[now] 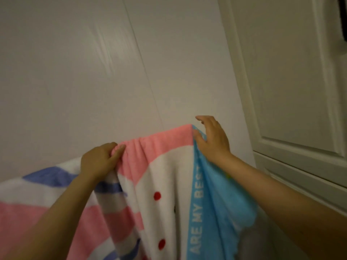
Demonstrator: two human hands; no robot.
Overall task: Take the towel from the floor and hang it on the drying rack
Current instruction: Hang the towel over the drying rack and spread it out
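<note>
**Operator A:** Report the position of the task item.

**Operator B:** From my remote station I see the pink, white and blue striped terry towel (161, 166) held up in front of a pale wall panel (93, 72). Its top edge is a pink band running between both hands. Below that band the cloth is white with red dots, and a light blue border along its right side carries white lettering, partly readable as "ARE MY BES". The lower part hangs out of frame.

**Operator A:** State of the left hand?

**Operator B:** The left hand (99, 160) grips the towel. Its fingers are curled over the top edge and the thumb presses the bunched pink band against them.

**Operator A:** State of the right hand?

**Operator B:** The right hand (212, 139) pinches the towel's upper right corner between the thumb and the side of the palm. The remaining fingers are spread and only loosely bent above the corner.

**Operator A:** Surroundings?

**Operator B:** A white panelled door (291, 91) stands to the right of the wall panel. I cannot identify a drying rack; whatever lies behind the towel is hidden.
</note>
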